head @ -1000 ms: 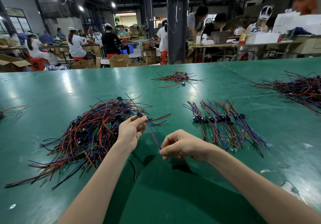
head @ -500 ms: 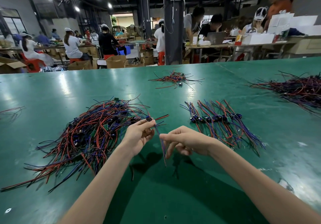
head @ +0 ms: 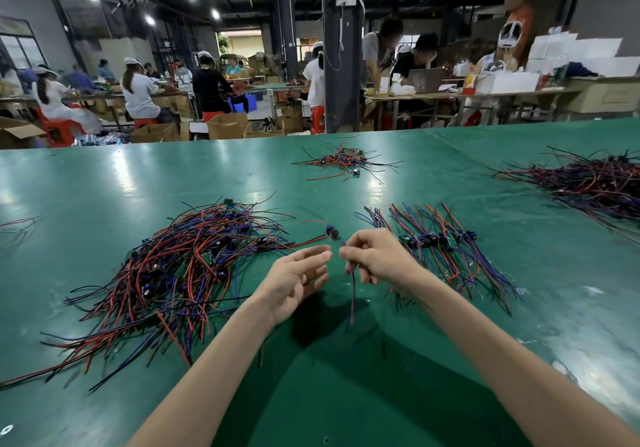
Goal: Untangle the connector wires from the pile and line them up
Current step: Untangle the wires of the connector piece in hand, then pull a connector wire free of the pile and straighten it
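We pinch one connector wire (head: 352, 287) in our right hand (head: 377, 257), lifted just right of the pile (head: 180, 273) so its tail hangs free; our left hand (head: 294, 280) hovers, fingers (head: 311, 254) apart.

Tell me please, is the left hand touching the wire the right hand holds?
Apart: head view shows green table between the open left hand and the connector wire.

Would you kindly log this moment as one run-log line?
right hand: pinches one connector wire | left hand: open, empty | tangled pile: left side | lined-up row: right side
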